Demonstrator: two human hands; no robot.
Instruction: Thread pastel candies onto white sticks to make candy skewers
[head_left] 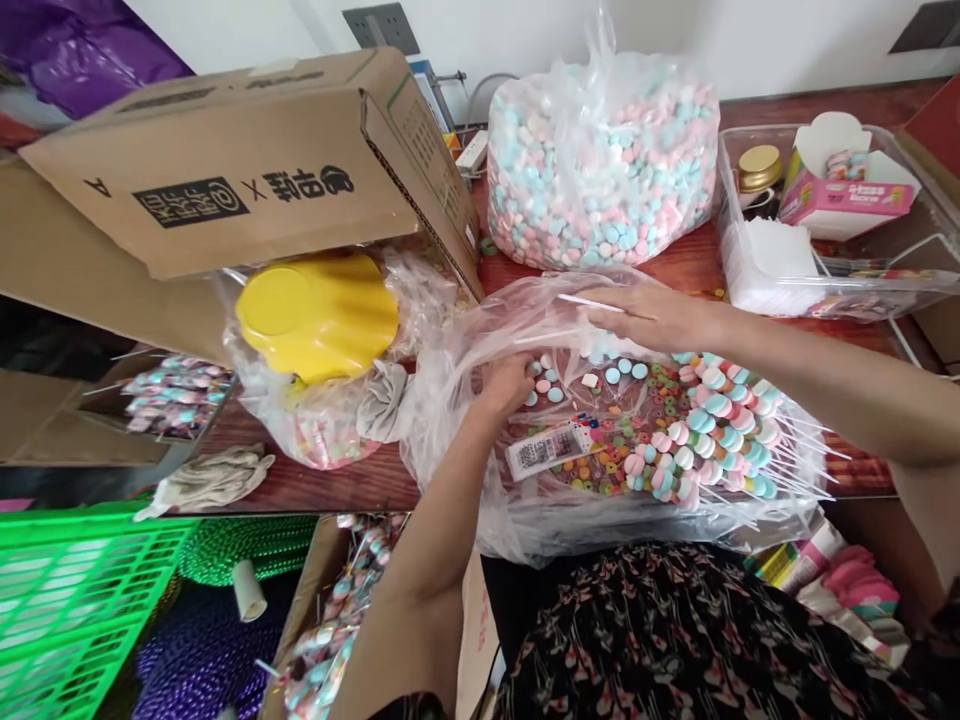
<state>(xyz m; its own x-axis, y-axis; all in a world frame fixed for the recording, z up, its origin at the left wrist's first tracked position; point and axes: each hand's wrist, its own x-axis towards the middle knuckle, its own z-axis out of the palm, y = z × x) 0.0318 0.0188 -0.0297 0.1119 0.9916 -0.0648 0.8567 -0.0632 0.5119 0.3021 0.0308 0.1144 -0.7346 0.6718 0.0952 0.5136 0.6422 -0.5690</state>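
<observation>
My left hand (508,386) is closed, its curled fingertips down among loose pink and blue button-shaped candies (553,394) on clear plastic; what they pinch is hidden. A thin white stick (589,302) points left from my right hand (637,315), which grips it above the candies. To the right lies a pile of candy skewers (705,425), pastel candies threaded on white sticks. Small colourful ring candies (611,460) are spread under the plastic, beside a printed white label (551,450).
Behind my hands stands a big clear bag of pastel candies (600,170). A cardboard box (255,180) and an upturned yellow bowl (319,315) are at left. A clear plastic bin (765,280) sits at back right. A grey-white glove (214,480) lies near the table edge, above a green basket (75,600).
</observation>
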